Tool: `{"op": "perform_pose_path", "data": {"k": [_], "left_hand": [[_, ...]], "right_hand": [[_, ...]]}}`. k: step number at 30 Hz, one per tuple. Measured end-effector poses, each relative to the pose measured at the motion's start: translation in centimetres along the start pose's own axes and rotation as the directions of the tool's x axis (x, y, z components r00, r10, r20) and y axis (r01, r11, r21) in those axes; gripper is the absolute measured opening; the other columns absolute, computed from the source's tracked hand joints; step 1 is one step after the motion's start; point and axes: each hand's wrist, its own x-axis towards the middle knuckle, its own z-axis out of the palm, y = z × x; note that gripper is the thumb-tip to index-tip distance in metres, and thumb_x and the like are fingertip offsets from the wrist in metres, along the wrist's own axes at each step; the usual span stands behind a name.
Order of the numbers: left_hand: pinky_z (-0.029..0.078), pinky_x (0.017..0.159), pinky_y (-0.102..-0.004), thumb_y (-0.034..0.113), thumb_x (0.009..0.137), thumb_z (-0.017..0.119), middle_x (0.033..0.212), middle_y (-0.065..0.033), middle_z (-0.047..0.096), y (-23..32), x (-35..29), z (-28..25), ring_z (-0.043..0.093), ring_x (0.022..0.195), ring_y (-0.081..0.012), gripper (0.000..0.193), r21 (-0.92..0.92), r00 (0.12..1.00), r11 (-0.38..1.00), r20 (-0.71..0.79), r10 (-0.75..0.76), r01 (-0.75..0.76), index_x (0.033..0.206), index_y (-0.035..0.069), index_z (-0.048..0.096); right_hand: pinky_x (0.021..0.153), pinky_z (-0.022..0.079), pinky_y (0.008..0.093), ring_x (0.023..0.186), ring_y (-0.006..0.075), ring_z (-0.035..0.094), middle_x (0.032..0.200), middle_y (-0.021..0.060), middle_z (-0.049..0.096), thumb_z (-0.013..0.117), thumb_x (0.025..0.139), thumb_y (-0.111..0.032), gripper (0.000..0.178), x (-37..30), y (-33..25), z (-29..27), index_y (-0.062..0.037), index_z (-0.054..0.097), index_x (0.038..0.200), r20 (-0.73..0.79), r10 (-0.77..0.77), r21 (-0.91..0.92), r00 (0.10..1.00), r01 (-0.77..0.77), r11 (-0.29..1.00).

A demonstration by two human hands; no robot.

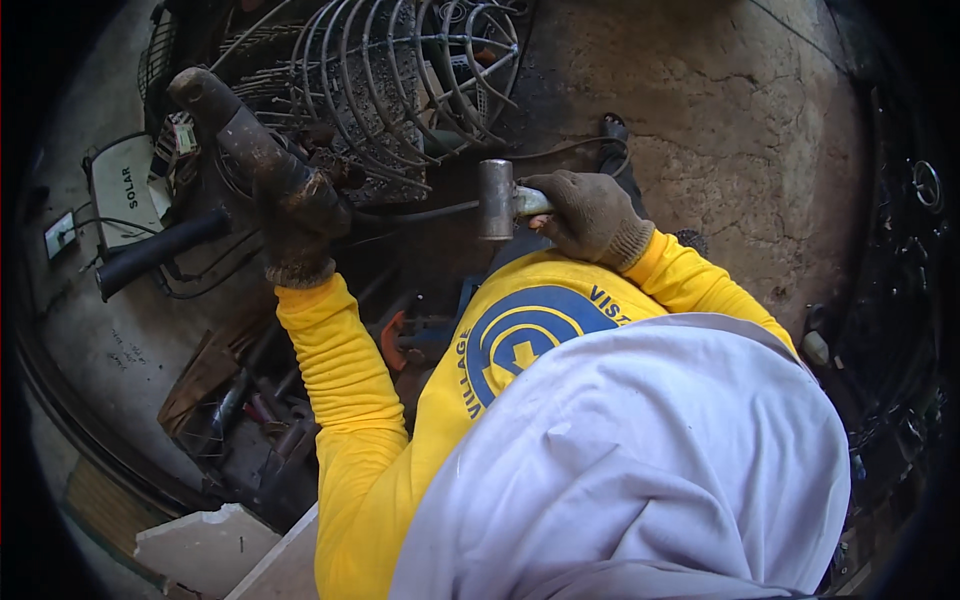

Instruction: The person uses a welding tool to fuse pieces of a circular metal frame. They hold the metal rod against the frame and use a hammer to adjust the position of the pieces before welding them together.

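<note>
My right hand (590, 212), in a brown work glove, is closed round the handle of a short hammer (495, 200). Its cylindrical metal head points left, in front of my body. My gloved left hand (302, 225) is at a thick, dark, worn tube-shaped piece (240, 135), and its fingers look wrapped round the near end. Glove and piece are both dark, so the exact grip is hard to make out. Beside that hand a black cylindrical bar (160, 252) sticks out to the left. Close beyond lies a round cage of curved metal rods (400, 65).
A pale panel (125, 190) with cables stands at the left. Below my left arm are an orange clamp-like part (393, 340) and a heap of scrap and tools (255, 410). A broken pale board (205, 545) lies lower left. Cracked concrete floor (730, 130) spreads to the right.
</note>
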Motion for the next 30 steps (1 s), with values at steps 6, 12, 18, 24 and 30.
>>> {"op": "perform_pose_path", "data": {"k": [6,12,18,24,30], "left_hand": [[0.052,0.078,-0.041,0.026,0.087,0.07,0.094,-0.011,0.064,-0.7,0.1,0.8,0.065,0.083,-0.032,0.043,0.195,0.99,0.973,-0.052,0.134,-0.122,0.121,0.002,0.058],[0.052,0.076,-0.038,0.032,0.087,0.071,0.092,-0.0079,0.063,-0.7,-0.1,0.3,0.065,0.083,-0.0262,0.048,-0.149,0.98,0.971,0.106,-0.17,0.185,0.122,0.002,0.059],[0.051,0.074,-0.0371,0.039,0.089,0.073,0.093,-0.0046,0.063,-0.1,0.7,0.2,0.064,0.081,-0.0199,0.051,-0.091,0.979,0.982,0.14,-0.151,0.164,0.121,0.002,0.061],[0.052,0.073,-0.0335,0.041,0.097,0.07,0.096,-0.003,0.064,0.5,0.6,0.2,0.064,0.082,-0.0159,0.048,-0.356,0.942,0.876,0.206,-0.266,0.325,0.125,0.003,0.058],[0.053,0.067,-0.0276,0.038,0.104,0.062,0.096,-0.0025,0.064,0.5,0.3,0.9,0.064,0.081,-0.0124,0.041,-0.67,0.862,0.566,0.24,-0.446,0.479,0.128,0.005,0.057]], "right_hand": [[0.078,0.059,0.0418,0.089,0.0356,0.073,0.105,0.0172,0.074,0.078,0.088,-0.03,0.045,0.5,-0.2,0.7,-0.0053,0.068,0.124,0.048,0.071,-0.009,0.996,-0.07,0.997],[0.076,0.059,0.0416,0.087,0.0349,0.072,0.1,0.0153,0.073,0.078,0.087,-0.032,0.044,-0.3,1.0,1.4,-0.0081,0.069,0.123,-0.103,0.047,-0.034,0.994,-0.051,0.998],[0.073,0.058,0.0423,0.085,0.0327,0.072,0.095,0.015,0.073,0.079,0.085,-0.034,0.046,0.9,-2.3,-1.1,-0.0082,0.069,0.121,0.071,-0.17,-0.046,0.983,0.174,0.984],[0.076,0.059,0.0444,0.086,0.0366,0.072,0.1,0.0179,0.074,0.078,0.085,-0.027,0.039,-1.0,0.4,1.1,-0.0068,0.071,0.117,-0.079,0.141,-0.045,0.987,-0.145,0.988],[0.077,0.059,0.0434,0.086,0.0371,0.072,0.101,0.0176,0.074,0.08,0.084,-0.026,0.042,-0.2,-2.3,0.2,-0.0049,0.07,0.119,0.065,0.013,0.053,0.998,-0.017,0.998]]}}
